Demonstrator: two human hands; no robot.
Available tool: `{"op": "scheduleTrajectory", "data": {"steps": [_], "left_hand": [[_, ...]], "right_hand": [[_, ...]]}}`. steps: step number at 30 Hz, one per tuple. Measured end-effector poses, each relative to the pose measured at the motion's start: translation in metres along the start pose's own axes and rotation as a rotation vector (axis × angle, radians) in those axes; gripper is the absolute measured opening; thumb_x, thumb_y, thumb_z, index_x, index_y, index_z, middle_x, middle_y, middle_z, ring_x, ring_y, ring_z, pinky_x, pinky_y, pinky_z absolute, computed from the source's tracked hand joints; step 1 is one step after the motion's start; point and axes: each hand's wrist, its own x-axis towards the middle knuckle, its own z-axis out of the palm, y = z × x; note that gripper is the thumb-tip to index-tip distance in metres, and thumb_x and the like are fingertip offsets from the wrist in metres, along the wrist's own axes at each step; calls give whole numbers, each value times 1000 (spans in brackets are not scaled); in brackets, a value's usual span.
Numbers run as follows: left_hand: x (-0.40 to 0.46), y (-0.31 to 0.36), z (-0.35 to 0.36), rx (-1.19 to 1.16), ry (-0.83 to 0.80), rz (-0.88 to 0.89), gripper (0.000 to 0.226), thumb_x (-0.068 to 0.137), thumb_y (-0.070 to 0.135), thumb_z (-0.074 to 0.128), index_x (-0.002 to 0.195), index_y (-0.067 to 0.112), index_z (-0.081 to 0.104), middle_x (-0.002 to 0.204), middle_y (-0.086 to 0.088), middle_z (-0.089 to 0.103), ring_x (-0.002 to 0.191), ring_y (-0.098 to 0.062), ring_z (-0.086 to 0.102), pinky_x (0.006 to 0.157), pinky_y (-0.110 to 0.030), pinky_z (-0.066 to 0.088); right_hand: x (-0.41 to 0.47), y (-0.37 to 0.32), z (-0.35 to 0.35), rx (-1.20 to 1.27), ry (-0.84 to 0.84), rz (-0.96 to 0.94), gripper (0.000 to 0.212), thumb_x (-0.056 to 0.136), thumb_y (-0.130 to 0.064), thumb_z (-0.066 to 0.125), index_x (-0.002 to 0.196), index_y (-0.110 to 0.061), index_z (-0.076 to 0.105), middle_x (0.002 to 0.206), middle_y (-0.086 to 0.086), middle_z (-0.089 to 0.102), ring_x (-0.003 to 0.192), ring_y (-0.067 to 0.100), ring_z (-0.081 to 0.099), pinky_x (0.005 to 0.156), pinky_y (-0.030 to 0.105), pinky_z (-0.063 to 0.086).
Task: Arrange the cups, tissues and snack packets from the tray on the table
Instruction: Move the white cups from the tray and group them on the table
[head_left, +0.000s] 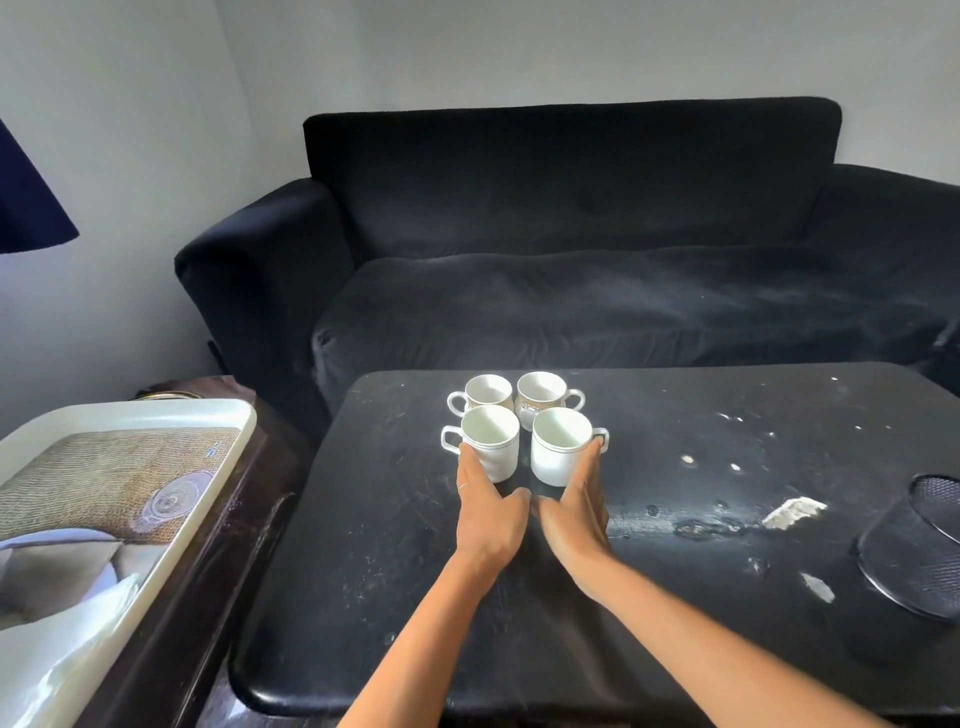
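Several white cups stand close together in a square on the black table (363, 519). The near left cup (493, 444) and near right cup (558, 447) are plain white; the far left cup (485, 395) and far right cup (543, 395) carry a gold pattern. My left hand (488, 512) lies flat with straight fingers against the near left cup's side. My right hand (576, 512) rests straight-fingered against the near right cup, fingertips by its handle. The white tray (228, 415) with a printed picture sits to the left; no tissues or snack packets are visible.
A black sofa (571, 234) stands right behind the table. A black mesh container (914, 551) lies tipped at the table's right edge. The tray rests on a dark wooden side table (218, 545). White scuffs mark the tabletop's right half.
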Motion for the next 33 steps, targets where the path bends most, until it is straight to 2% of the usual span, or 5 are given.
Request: {"op": "scheduleTrajectory", "data": {"steps": [11,17,21,28,33], "left_hand": [[8,-1,-8,35,-84,-7,82,85,2,47,152,29,8,153,-5,31,137,-27,38,111,-46,36],[7,-2,-10,91,-132,-35,86,88,5,42,151,35,-9,151,-8,35,133,-29,42,111,-47,35],[9,-3,-10,122,-155,-55,88,91,7,40,148,35,-21,153,-6,32,134,-27,40,111,-38,32],[10,-4,-9,115,-166,-49,88,92,5,41,148,36,-20,156,-4,27,136,-25,38,103,-29,32],[7,-3,-7,120,-128,-29,84,93,12,43,150,31,-15,159,1,20,143,-25,26,119,-42,20]], "right_hand": [[9,2,9,-53,-56,-28,109,85,-26,61,140,-24,-33,156,-4,-23,146,21,-5,118,37,-1],[11,2,10,-111,-48,-24,113,83,-28,62,139,-21,-36,158,1,-19,146,20,0,119,37,6],[13,0,10,-134,-37,-28,116,81,-28,66,139,-18,-35,158,2,-18,147,19,2,119,37,9],[18,1,9,-149,-27,-6,116,80,-27,66,142,-19,-31,159,2,-10,145,23,13,116,37,17],[16,3,13,-87,12,34,102,85,-22,58,146,-17,-23,158,1,-16,147,21,2,117,36,7]]}}
